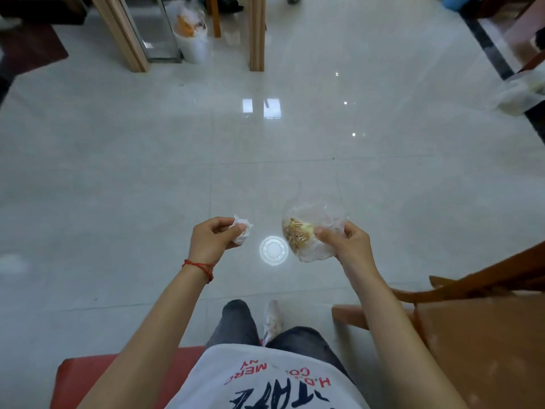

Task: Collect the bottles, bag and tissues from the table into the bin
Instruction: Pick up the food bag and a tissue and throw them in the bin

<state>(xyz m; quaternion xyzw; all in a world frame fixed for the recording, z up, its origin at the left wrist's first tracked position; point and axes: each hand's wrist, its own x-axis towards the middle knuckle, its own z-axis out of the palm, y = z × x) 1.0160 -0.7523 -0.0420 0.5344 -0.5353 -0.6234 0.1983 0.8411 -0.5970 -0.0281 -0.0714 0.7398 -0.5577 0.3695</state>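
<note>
Tissues (242, 230), a crumpled wad pinched in left hand (211, 239) fingertips, food-scrap bag (309, 236) gripped by right hand (345, 240), both well short of lined white bin (191, 39) far across floor; best keep both grips firm, release directly over bin.

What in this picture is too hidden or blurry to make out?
Head view only:
- White lined bin: far and blurred; contents unclear.
- Clear plastic bag: crumpled film obscures the food in the right hand.
- Crumpled white tissue: partly hidden by left hand fingers.
- Table, bottles: not in view.
</note>
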